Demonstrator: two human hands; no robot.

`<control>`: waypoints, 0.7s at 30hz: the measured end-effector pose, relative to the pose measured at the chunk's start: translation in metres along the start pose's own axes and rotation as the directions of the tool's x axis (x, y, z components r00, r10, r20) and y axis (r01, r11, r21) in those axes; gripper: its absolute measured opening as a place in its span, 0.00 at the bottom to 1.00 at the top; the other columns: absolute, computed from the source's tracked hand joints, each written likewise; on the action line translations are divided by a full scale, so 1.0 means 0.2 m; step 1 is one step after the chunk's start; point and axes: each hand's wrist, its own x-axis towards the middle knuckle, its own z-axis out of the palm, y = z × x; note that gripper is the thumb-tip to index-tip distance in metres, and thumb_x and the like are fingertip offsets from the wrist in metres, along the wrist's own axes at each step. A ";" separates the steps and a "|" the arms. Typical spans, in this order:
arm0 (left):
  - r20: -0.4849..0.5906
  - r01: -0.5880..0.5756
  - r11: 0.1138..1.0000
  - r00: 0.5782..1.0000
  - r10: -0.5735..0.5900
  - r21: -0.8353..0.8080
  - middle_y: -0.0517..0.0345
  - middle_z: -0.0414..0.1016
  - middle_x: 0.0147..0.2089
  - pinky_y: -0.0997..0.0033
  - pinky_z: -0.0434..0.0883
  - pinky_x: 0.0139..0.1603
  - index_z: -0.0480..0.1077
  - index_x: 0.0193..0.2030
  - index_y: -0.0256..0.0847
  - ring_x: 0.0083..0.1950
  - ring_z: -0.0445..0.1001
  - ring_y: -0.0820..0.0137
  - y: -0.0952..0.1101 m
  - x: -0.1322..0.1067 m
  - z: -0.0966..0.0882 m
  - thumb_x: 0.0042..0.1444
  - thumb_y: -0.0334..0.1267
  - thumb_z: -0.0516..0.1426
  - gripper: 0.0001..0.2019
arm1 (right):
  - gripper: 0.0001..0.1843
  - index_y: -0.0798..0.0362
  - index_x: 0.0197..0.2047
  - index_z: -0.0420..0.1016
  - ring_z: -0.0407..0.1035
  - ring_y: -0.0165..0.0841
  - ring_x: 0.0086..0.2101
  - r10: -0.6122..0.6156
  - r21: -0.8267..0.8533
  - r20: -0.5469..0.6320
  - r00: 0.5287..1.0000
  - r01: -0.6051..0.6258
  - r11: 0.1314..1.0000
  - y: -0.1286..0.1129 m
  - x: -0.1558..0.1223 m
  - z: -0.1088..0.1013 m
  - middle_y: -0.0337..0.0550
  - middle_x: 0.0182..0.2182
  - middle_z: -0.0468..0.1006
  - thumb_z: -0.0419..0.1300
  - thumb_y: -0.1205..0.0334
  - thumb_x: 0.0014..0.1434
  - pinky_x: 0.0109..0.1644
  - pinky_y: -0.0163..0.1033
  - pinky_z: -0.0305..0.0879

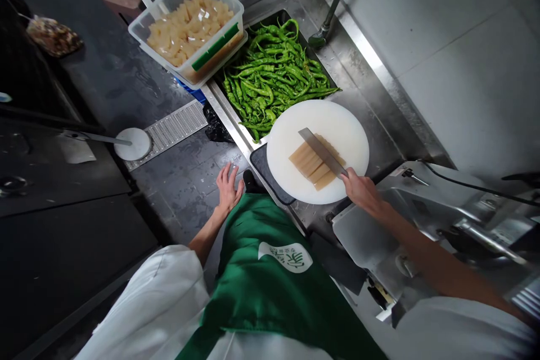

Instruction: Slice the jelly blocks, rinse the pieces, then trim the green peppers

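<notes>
My right hand [361, 190] is closed round the handle of a kitchen knife [323, 153]. The knife's broad blade lies across a block of pale brown, jelly-like slabs [310, 166], which shows parallel cut lines. Beneath them is a round white cutting board [282, 140] at the counter's edge. My left hand [229, 187] hangs in front of the counter, over the floor, with its fingers apart and nothing in it. Whether the blade presses into the slabs or only rests on them, I cannot tell.
Behind the board, green chili peppers [270, 73] fill a metal tray. A clear plastic tub [141, 39] of pale brown pieces stands at the counter's left edge. A faucet [331, 17] rises near the wall. To the right is a metal machine [367, 236] with a cable.
</notes>
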 end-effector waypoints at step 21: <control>0.275 0.690 0.627 0.563 -0.779 0.362 0.37 0.53 0.77 0.38 0.65 0.68 0.67 0.70 0.40 0.75 0.54 0.41 -0.51 -0.68 0.02 0.66 0.42 0.51 0.27 | 0.16 0.56 0.52 0.68 0.80 0.44 0.35 -0.013 0.003 0.032 0.999 0.013 1.000 -0.13 -0.02 0.10 0.54 0.34 0.83 0.44 0.55 0.78 0.34 0.40 0.53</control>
